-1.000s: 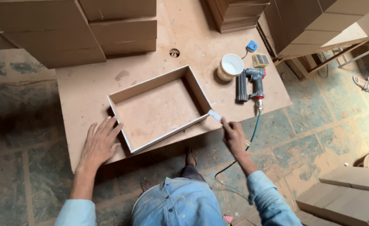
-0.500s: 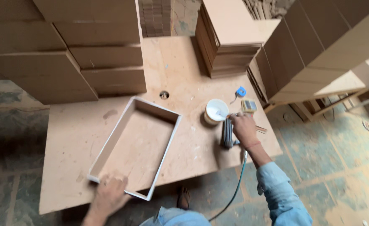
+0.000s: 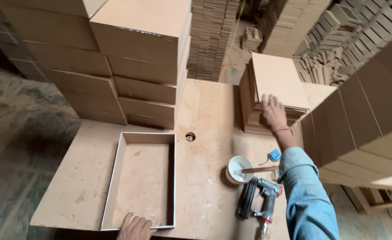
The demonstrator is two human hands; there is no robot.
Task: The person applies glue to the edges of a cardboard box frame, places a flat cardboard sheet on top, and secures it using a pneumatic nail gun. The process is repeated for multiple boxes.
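Only the head camera here, looking down over a big fibreboard worktable (image 3: 209,111). The right hand (image 3: 273,111) is reaching out to the stack of flat boards (image 3: 278,82) at the far right of the table, fingers spread and lying flat on the top sheet near its front edge. It's touching, palm down, not really clamping anything as far as I can see.

The left hand (image 3: 136,227) is sitting at the bottom of the frame, resting on the near short wall of the open box frame (image 3: 142,182). The fingers are curling over that edge, though part of the hand is getting cut off by the picture, so I can't tell how firmly it's gripping. The frame itself is lying flat on the left half of the table, long side running away from the person.

Between the two arms, a white glue pot (image 3: 239,169) with a stick across it is sitting near a nail gun (image 3: 260,199), and a small blue tape measure (image 3: 274,154) is just beside the pot. Boxes are piled up behind the frame (image 3: 133,62).
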